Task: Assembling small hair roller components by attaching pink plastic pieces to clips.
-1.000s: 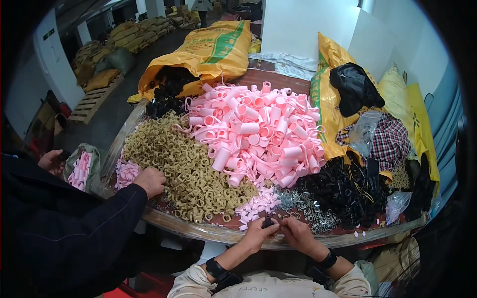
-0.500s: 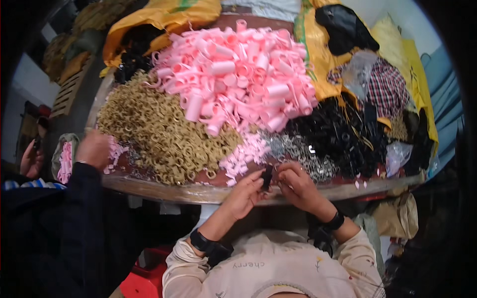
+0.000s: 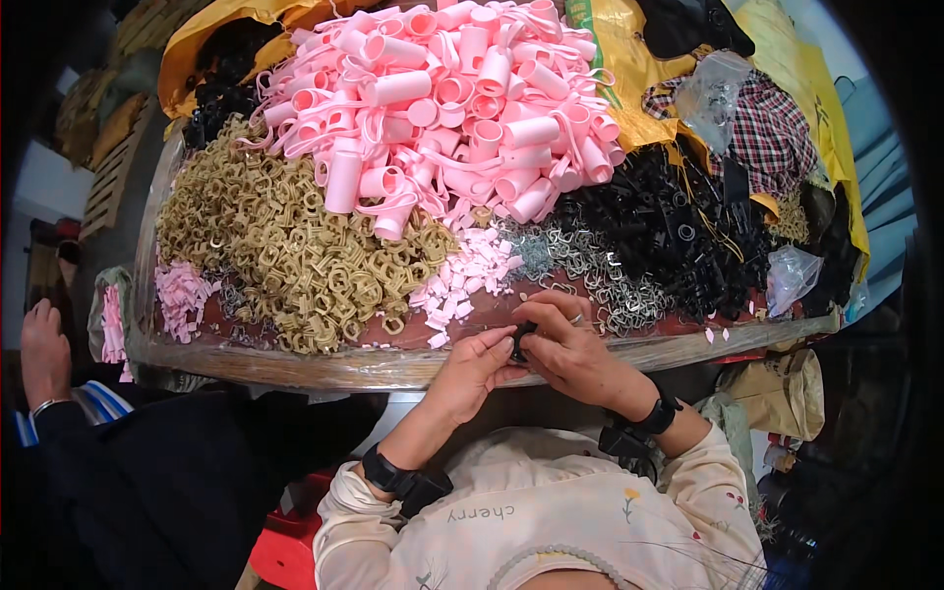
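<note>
Just over the table's front edge, my left hand [image 3: 466, 374] pinches a small black plastic part [image 3: 524, 337] between thumb and fingers. My right hand [image 3: 570, 352] closes on the same part from the other side, its fingers bent over it and hiding much of it. Beyond my hands lie a heap of small pink pieces [image 3: 460, 280] and a scatter of bent metal clips [image 3: 626, 299]. A pile of black plastic parts [image 3: 678, 236] sits to the right of the clips.
A tall heap of pink tubes with straps [image 3: 442, 108] fills the table's middle. Tan plastic rings [image 3: 295, 246] spread at left. Yellow sacks [image 3: 629, 88] and a clear plastic bag [image 3: 792, 277] lie at right. A co-worker's hand [image 3: 45, 354] is at far left, above a red stool [image 3: 285, 546].
My right fingers have closed over the black part, which now shows less and is tilted. The co-worker's hand has left the table's left edge. The whole view has shifted slightly.
</note>
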The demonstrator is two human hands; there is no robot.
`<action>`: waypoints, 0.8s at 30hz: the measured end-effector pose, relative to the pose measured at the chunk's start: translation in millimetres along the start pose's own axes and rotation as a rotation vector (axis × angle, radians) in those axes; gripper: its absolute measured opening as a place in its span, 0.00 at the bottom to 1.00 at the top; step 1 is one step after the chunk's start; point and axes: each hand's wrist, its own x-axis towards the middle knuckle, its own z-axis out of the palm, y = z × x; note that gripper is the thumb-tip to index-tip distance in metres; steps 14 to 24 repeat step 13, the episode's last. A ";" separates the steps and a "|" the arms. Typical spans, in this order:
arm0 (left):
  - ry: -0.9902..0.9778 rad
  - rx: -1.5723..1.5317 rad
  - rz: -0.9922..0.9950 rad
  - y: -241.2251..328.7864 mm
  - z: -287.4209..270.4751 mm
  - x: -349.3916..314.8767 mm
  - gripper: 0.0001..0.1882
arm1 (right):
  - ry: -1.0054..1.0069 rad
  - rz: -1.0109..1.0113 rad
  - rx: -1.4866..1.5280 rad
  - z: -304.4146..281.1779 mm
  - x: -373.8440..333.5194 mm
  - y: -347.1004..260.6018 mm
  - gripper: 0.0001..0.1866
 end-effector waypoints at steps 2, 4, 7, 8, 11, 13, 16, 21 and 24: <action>-0.007 0.028 -0.017 1.1 2.1 -0.4 0.15 | -0.007 0.024 0.014 -0.5 -0.2 -0.2 0.07; -0.025 0.086 -0.047 1.9 4.2 -0.7 0.16 | -0.019 0.068 0.038 -1.0 -0.5 -1.0 0.07; -0.065 0.178 -0.073 4.3 6.2 2.4 0.17 | -0.040 0.117 0.039 0.0 -2.2 -1.4 0.07; -0.087 0.224 -0.086 5.1 7.1 3.6 0.18 | -0.050 0.142 0.039 0.5 -3.1 -0.9 0.07; -0.043 0.191 -0.100 9.0 5.3 1.0 0.18 | 0.010 0.118 0.099 9.2 -2.6 2.6 0.05; -0.039 0.177 -0.115 10.3 6.4 2.7 0.18 | 0.065 0.071 0.170 11.9 -4.5 8.4 0.06; -0.039 0.177 -0.115 10.3 6.4 2.7 0.18 | 0.065 0.071 0.170 11.9 -4.5 8.4 0.06; -0.039 0.177 -0.115 10.3 6.4 2.7 0.18 | 0.065 0.071 0.170 11.9 -4.5 8.4 0.06; -0.039 0.177 -0.115 10.3 6.4 2.7 0.18 | 0.065 0.071 0.170 11.9 -4.5 8.4 0.06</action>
